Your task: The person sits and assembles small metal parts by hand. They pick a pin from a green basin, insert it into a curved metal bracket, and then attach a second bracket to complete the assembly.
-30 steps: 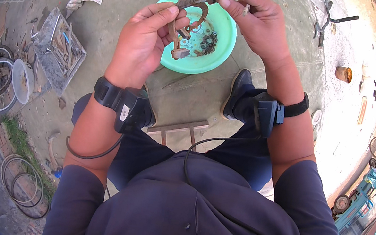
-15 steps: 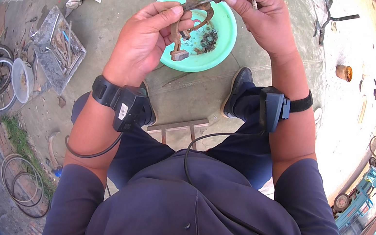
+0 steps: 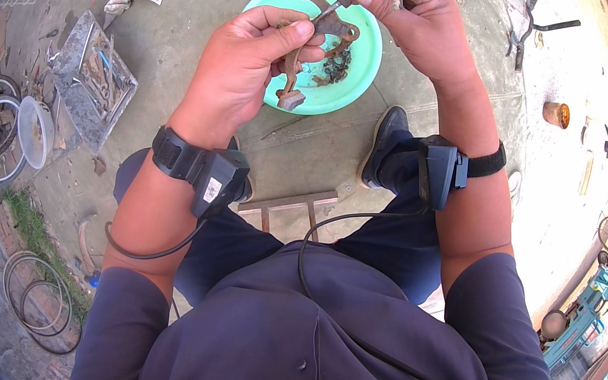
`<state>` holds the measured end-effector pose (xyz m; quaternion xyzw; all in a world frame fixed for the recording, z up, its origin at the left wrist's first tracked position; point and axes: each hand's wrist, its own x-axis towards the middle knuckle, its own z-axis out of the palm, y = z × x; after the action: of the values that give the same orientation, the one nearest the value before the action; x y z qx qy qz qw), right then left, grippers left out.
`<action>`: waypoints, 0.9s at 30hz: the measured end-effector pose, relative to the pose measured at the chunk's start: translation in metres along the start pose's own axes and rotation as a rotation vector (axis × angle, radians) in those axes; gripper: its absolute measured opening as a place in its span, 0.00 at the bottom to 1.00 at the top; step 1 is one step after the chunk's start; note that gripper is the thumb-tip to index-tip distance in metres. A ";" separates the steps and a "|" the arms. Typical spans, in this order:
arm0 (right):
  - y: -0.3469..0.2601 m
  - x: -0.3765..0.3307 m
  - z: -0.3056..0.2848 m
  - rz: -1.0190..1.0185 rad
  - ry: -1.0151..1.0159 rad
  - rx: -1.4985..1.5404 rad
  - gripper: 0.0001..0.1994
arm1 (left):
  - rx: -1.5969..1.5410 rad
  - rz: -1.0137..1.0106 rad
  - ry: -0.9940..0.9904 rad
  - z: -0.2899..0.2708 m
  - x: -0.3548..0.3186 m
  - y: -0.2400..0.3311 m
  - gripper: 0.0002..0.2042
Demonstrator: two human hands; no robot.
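Note:
Over the green basin (image 3: 373, 62), my left hand (image 3: 238, 60) is closed round a rusty bicycle brake caliper (image 3: 337, 28). One curved arm of it hangs down beside my fingers, ending in a brake block (image 3: 291, 100). A dark bolt (image 3: 330, 10) with a nut-like piece on it slants up from the caliper. My right hand (image 3: 421, 29) pinches the bolt's upper end between thumb and forefinger. Something small and pale shows at the right hand's curled fingers; its kind is unclear. Small dark metal parts (image 3: 337, 66) lie in the basin, partly hidden by the caliper.
A metal tray with tools (image 3: 103, 79) lies at left, near a white bowl (image 3: 35, 131) and bicycle wheels (image 3: 0, 140). Handlebars (image 3: 532, 31) and a rusty tin (image 3: 556, 114) are at right. A wooden frame (image 3: 293, 206) lies between my feet.
My left hand has moved slightly right and turned the caliper, so its arms now show at a different angle. The right hand has shifted a little left, still pinching the bolt end.

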<state>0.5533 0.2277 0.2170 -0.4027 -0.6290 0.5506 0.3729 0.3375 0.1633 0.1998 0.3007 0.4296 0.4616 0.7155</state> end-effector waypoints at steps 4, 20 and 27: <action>0.003 0.000 0.001 0.068 0.007 0.034 0.09 | -0.005 0.029 0.037 0.000 0.003 -0.001 0.08; -0.003 -0.006 0.002 0.168 0.019 0.483 0.10 | -0.026 0.019 0.099 -0.003 0.005 0.002 0.08; 0.005 -0.008 0.018 0.255 0.117 0.587 0.09 | -0.021 0.025 0.082 -0.003 0.006 0.001 0.09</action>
<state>0.5410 0.2136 0.2096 -0.3845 -0.3653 0.7266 0.4367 0.3360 0.1690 0.1974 0.2795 0.4497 0.4869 0.6947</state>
